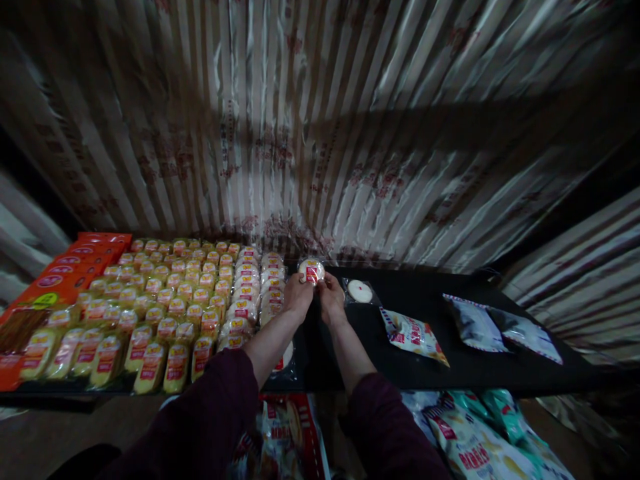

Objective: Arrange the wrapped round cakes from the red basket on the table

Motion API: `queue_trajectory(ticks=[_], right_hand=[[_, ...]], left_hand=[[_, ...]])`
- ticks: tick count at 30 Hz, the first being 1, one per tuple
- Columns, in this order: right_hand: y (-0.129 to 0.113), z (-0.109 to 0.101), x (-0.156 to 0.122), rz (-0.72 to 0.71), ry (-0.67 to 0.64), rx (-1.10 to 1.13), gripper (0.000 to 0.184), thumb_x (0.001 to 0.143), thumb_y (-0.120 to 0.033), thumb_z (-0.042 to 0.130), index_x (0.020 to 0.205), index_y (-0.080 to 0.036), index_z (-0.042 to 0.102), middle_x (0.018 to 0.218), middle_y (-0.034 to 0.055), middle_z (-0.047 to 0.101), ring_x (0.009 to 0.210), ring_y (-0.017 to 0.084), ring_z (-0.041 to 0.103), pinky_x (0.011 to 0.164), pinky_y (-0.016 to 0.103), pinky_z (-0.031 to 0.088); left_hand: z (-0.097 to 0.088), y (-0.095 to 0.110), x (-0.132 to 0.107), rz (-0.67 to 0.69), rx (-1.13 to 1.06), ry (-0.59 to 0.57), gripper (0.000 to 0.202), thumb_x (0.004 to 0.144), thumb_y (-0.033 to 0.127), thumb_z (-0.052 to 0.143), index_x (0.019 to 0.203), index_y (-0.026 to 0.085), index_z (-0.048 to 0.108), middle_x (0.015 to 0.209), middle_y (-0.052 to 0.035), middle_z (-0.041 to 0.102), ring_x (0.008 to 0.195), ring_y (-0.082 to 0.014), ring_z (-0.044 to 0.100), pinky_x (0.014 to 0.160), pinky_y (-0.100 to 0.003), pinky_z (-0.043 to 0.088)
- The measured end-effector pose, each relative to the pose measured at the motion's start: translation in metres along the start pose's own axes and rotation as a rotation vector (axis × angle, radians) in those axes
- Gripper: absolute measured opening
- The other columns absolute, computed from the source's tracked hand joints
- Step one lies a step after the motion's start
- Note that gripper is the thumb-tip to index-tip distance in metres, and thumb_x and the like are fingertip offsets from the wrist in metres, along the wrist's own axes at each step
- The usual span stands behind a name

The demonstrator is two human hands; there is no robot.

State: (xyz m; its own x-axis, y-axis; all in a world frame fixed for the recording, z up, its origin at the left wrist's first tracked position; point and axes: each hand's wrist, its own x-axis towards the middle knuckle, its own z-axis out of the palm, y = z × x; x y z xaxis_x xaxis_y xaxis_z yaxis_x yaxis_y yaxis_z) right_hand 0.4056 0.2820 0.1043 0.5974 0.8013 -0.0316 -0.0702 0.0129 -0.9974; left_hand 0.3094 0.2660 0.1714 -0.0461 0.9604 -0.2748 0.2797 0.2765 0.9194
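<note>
Between my two hands, near the back of the black table point(345, 347), is a round white packaged cake point(312, 271) with a red label. My left hand point(299, 292) grips its left edge, and my right hand point(331, 295) pinches the right edge. Just left of my left hand runs a column of similar round packaged cakes point(273, 275), with another such column point(246, 280) beside it. A single round white cake point(360, 291) in clear wrap lies to the right of my right hand. Part of the nearer column is hidden behind my left forearm.
Rows of yellow packaged cakes point(177, 303) fill the left side, beside orange packets point(75, 270). A printed snack bag point(415, 337) and two silvery bags point(477, 323) lie on the right. Below the front edge are more bags point(480, 443) and a red box point(305, 427). Striped sheeting point(320, 133) hangs behind.
</note>
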Motion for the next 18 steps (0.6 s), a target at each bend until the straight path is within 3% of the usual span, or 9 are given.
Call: queue_trajectory(ticks=[8,12,18], right_hand=[[0.006,0.006,0.024,-0.085,0.006,-0.163,0.052,0.07,-0.032,0.054,0.121,-0.021,0.053,0.082,0.0009,0.07,0.066,0.017,0.063,0.064,0.029,0.05],[0.005,0.013,0.034,-0.126,0.003,-0.27,0.048,0.071,-0.029,0.054,0.118,-0.022,0.055,0.08,0.0003,0.07,0.07,0.017,0.064,0.069,0.029,0.05],[0.004,0.024,0.045,-0.109,0.031,-0.419,0.038,0.072,-0.023,0.054,0.109,-0.021,0.061,0.081,0.0019,0.07,0.076,0.018,0.065,0.075,0.03,0.049]], left_hand=[[0.006,0.0,0.015,0.078,0.099,0.012,0.033,0.083,0.019,0.047,0.112,0.018,0.064,0.127,-0.0097,0.061,0.118,-0.0207,0.055,0.097,-0.027,0.041],[0.008,-0.002,0.022,0.139,0.082,0.018,0.03,0.083,0.017,0.049,0.109,0.018,0.065,0.124,-0.0107,0.063,0.116,-0.0219,0.056,0.097,-0.03,0.041],[0.006,0.001,0.026,0.123,0.104,-0.001,0.03,0.085,0.018,0.047,0.109,0.018,0.064,0.123,-0.0102,0.063,0.117,-0.0208,0.056,0.098,-0.028,0.04]])
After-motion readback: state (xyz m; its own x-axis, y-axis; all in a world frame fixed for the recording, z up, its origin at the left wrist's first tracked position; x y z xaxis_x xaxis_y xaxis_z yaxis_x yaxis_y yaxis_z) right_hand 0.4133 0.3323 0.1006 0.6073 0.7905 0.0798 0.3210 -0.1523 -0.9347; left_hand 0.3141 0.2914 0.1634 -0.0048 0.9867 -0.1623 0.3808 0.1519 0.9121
